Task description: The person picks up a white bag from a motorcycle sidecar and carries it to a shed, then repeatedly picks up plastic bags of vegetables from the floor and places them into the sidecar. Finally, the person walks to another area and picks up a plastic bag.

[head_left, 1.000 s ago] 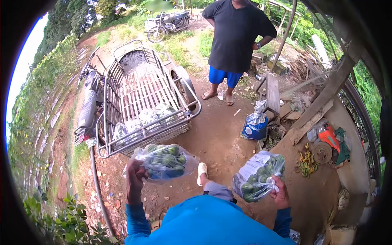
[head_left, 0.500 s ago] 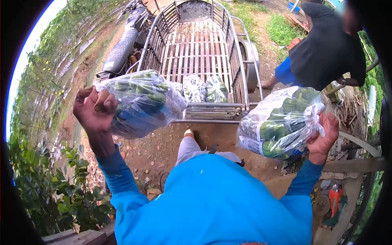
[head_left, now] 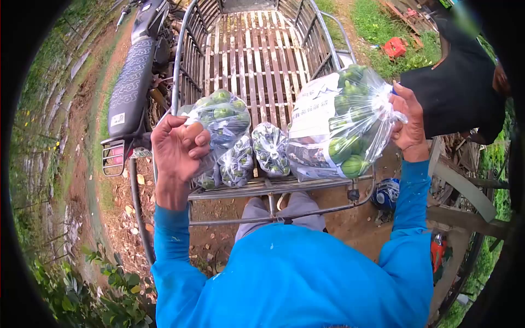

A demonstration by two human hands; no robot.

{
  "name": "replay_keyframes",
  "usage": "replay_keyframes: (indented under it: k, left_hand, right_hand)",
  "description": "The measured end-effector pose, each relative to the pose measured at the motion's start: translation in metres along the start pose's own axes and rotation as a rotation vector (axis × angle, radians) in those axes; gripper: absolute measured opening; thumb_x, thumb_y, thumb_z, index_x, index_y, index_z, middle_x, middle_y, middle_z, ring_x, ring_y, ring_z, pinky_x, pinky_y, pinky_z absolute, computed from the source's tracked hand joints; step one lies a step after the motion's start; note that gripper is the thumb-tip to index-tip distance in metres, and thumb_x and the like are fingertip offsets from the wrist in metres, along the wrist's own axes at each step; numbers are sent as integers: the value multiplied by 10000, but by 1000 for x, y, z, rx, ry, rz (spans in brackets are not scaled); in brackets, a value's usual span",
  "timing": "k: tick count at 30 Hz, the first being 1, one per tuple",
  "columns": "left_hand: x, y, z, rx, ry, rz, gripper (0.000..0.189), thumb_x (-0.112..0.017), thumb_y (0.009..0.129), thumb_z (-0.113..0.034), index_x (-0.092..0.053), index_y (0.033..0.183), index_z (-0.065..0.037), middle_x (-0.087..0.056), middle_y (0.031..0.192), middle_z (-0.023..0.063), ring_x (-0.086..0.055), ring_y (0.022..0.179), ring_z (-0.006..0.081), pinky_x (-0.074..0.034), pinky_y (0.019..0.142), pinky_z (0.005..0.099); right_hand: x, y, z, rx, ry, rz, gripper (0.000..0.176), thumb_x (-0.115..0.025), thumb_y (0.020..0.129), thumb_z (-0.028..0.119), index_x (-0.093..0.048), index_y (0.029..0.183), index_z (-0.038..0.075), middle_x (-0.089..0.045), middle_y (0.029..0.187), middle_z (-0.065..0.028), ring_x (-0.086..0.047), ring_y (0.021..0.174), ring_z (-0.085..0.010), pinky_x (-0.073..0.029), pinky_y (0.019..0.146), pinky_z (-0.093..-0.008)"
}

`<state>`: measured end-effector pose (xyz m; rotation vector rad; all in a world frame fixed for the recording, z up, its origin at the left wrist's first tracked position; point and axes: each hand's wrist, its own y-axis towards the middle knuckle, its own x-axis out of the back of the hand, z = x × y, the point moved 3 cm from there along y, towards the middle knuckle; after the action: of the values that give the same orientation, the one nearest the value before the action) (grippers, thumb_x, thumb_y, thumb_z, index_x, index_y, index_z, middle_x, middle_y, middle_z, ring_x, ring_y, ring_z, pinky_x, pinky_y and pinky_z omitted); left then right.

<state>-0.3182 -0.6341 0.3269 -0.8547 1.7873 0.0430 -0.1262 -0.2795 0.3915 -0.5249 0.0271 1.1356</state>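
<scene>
**Both Fruit Bags Now Over the Cart Rail**

Left grip: the left hand (head_left: pixel 178 145) is closed into a fist around the gathered neck of a clear plastic bag of round green fruit (head_left: pixel 224 112). This left-hand bag hangs just inside the near rail of the grey slatted metal cart (head_left: pixel 251 49), touching or just beside the small clear bags of green fruit (head_left: pixel 270 147) that lie against that rail.

Right grip: the right hand (head_left: pixel 409 123) is closed on the bunched top of a larger clear plastic bag of green fruit with white printed panel (head_left: pixel 336 123). This right-hand bag is held above the near right corner of the cart bed, clear of the slats.

Change from half a second ago: both bags were then held short of the rail, over the red-brown dirt ground (head_left: pixel 219 210). Both are now past the rail and over the bed, and the cart fills more of the view.

Surroundings: a dark motorcycle (head_left: pixel 134 82) stands alongside the cart's left side. A person in a black shirt (head_left: pixel 465 90) is at the right edge, near the right hand.
</scene>
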Motion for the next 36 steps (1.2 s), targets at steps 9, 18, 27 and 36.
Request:
replay_keyframes:
  k: [9,18,27,36]
  left_hand:
    - [74,224,35,85,-266,-177,219,-449,748,-218,-354,652,-46,-329,523,50,-439,602,204,-298,402,251]
    - [137,396,166,343,-379,-304,275,-497,718,-255,-356,716,-18,-402,617,100,-446,605,219,-351,451,262]
    - [138,461,253,241,-810,-344,247,-518,664,-225,-351,669,-44,-385,610,81,-472,615,231,-365,476,294]
    - [107,461,282,231,-904,-140,186,-489,692,-174,-370,726,-35,-423,653,73,-429,571,182,-390,494,275]
  right_hand:
    - [29,221,-37,-284,-574,30,470,-577,794,524,-594,1174,247,-492,944,94,-206,441,-13,-140,387,-181]
    - [125,347,-151,-303,-776,92,563,-618,712,621,-616,845,73,-282,585,34,-180,513,-100,-153,468,-295]
    - [198,381,-217,-467,-908,76,935,-662,596,692,-490,1170,-24,-369,730,-9,-297,572,-105,-198,481,-267]
    - [231,425,-247,-510,-1161,170,799,-577,731,632,-540,1114,-69,-552,931,-167,-524,772,-275,-415,637,-392]
